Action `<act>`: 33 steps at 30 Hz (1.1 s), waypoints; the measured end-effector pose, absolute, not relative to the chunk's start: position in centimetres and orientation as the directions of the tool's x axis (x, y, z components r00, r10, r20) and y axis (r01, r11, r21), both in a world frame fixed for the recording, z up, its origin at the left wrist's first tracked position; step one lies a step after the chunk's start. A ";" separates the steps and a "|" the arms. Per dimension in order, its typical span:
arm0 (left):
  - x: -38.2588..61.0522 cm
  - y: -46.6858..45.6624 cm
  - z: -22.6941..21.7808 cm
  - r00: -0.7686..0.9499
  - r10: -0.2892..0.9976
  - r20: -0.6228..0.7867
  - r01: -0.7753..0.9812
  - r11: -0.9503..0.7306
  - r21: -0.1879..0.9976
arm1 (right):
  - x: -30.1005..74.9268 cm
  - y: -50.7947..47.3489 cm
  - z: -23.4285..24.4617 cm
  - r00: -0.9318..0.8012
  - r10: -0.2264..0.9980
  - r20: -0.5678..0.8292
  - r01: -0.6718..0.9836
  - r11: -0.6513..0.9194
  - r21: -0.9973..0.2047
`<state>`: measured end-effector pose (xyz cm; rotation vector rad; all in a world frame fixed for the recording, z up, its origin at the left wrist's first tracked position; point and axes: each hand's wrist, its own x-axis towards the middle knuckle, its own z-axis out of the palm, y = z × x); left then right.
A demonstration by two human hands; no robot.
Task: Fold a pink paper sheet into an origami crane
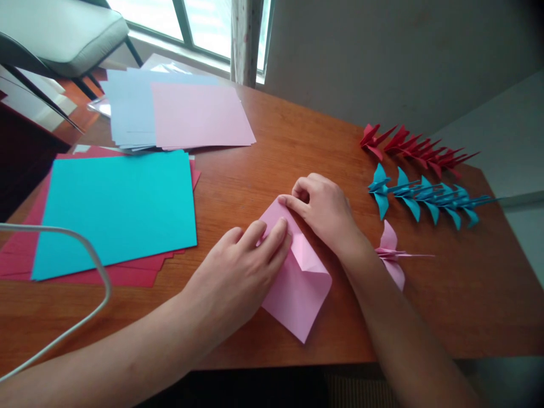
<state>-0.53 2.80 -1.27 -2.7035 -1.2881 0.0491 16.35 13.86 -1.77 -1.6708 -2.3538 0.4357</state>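
A partly folded pink paper lies on the wooden table near its front edge. My left hand lies flat on the paper's left part, fingers stretched out and pressing it down. My right hand is curled at the paper's upper corner, its forefinger pressing along a folded edge. A finished pink origami crane sits just right of my right wrist.
A row of blue origami cranes and a row of red cranes lie at the right. A cyan sheet lies on red sheets at the left. Pink and pale blue sheets are stacked behind. A white cable curves at the front left.
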 end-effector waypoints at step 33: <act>-0.9 3.0 -1.5 0.626 0.777 0.066 0.778 -0.619 -0.106 | 21.0 14.2 0.2 -0.562 0.802 -0.203 0.775 0.426 -0.466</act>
